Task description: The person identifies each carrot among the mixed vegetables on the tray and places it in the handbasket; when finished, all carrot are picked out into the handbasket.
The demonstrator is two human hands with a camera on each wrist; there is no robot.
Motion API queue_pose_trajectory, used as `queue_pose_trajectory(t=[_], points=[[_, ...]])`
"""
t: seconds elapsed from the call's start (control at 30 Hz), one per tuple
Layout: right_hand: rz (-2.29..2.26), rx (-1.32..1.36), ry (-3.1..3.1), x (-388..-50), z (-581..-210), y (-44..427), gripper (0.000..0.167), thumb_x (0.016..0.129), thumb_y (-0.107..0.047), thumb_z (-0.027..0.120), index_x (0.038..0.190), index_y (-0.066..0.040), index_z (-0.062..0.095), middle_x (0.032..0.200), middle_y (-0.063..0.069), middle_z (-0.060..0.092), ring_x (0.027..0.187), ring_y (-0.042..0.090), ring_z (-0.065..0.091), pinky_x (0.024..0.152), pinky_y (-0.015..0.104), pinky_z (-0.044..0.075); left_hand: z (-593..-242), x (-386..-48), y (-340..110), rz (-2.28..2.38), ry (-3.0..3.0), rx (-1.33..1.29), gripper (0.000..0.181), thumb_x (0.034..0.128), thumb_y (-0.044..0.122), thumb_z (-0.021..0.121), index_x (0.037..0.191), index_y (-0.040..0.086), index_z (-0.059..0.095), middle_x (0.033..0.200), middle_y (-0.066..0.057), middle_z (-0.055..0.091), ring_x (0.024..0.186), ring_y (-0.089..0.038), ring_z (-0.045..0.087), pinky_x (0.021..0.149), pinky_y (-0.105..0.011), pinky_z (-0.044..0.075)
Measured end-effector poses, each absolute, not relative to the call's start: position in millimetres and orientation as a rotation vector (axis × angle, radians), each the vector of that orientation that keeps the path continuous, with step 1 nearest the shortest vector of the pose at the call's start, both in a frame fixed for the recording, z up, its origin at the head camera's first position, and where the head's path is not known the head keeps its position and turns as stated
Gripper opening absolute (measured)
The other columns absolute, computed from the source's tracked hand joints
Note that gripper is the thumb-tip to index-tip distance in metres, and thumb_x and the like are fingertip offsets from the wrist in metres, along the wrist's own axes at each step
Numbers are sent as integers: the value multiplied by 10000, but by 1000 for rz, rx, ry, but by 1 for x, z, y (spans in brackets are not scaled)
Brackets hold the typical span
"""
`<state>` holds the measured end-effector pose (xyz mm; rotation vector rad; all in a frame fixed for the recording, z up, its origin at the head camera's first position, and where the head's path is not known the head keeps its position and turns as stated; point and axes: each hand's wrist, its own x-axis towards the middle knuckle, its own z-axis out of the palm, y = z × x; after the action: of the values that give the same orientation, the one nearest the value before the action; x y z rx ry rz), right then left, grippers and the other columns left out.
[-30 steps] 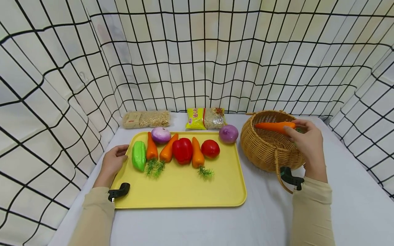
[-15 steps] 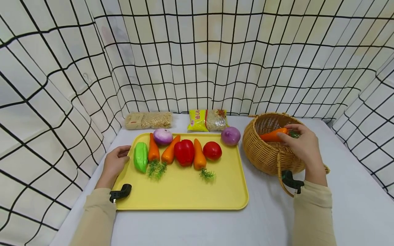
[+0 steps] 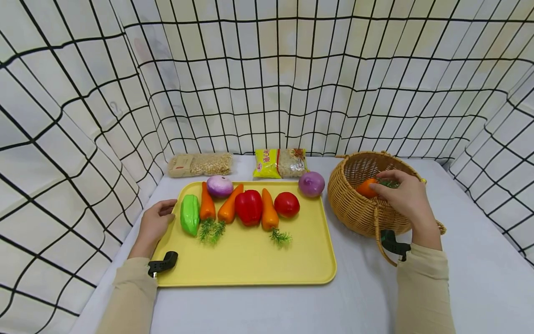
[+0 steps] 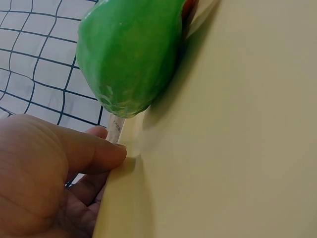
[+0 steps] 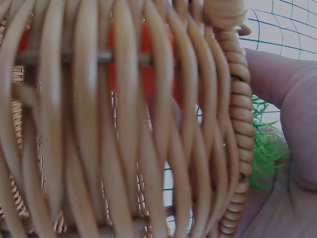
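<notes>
My right hand [image 3: 403,195] grips an orange carrot [image 3: 367,188] near its leafy top, inside the mouth of the wicker basket [image 3: 352,215]. The carrot's tip is hidden behind the basket's near wall. In the right wrist view, orange shows through the weave [image 5: 59,124] and green leaves [image 5: 267,144] stick out beside the palm. At the far left, my left hand [image 3: 153,225] holds the rim of the yellow tray [image 3: 250,260], thumb on top and fingers at the outer side. Closest to that thumb lies a green pepper [image 4: 131,54].
On the tray lie several carrots [image 3: 269,213], a red bell pepper [image 3: 249,208], a tomato [image 3: 287,204] and a purple-white vegetable [image 3: 219,186]. An onion [image 3: 311,184] sits at its back right corner. Two food packets [image 3: 200,164] lie behind it. Black-gridded fabric walls surround the table.
The right hand has lowered the carrot from across the basket's opening down into it, moving slightly left, and less of the carrot shows. The left hand keeps its hold on the tray.
</notes>
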<state>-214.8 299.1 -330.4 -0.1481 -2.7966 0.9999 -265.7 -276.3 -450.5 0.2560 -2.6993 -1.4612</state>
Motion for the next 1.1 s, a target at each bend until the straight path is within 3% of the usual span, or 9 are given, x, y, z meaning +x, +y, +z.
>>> queue_pose_trajectory(t=[0.2, 0.33, 0.5, 0.77, 1.1], points=[[1052, -114, -2732, -212, -328, 301, 543, 929, -456, 609, 1323, -85, 567, 1283, 181, 574, 1100, 349, 519, 750, 372, 448, -452, -266, -277, -1454, -2698, 266, 453, 970, 12, 479, 1423, 20, 478, 1348, -242, 517, 1236, -353, 490, 906, -358, 445], [1122, -182, -2665, -211, -327, 304, 575, 917, -493, 610, 1348, -117, 551, 1278, 127, 598, 1165, 306, 522, 785, 337, 450, -452, -267, -277, -1468, -2694, 266, 454, 972, 16, 481, 1426, 25, 476, 1347, -240, 517, 1233, -352, 489, 914, -372, 444], [1147, -229, -2587, -207, -325, 302, 557, 911, -514, 605, 1328, -147, 570, 1254, 84, 604, 1122, 224, 537, 820, 303, 442, -452, -267, -276, -1474, -2687, 268, 454, 971, 12, 480, 1425, 26, 478, 1343, -241, 519, 1231, -353, 489, 927, -392, 442], [1120, -50, -2437, -207, -316, 273, 376, 933, -374, 632, 1199, -110, 656, 1138, 68, 660, 956, 20, 558, 788, 132, 433, -452, -268, -276, -1483, -2679, 279, 459, 966, 14, 483, 1425, 38, 483, 1346, -228, 514, 1235, -338, 478, 941, -389, 428], [1269, 185, -2281, -221, -329, 210, 235, 955, -222, 627, 1110, -55, 687, 1059, 57, 702, 925, 69, 633, 790, 143, 483, -453, -267, -277, -1469, -2686, 284, 459, 961, 22, 493, 1419, 28, 485, 1323, -229, 535, 1209, -333, 502, 884, -318, 436]])
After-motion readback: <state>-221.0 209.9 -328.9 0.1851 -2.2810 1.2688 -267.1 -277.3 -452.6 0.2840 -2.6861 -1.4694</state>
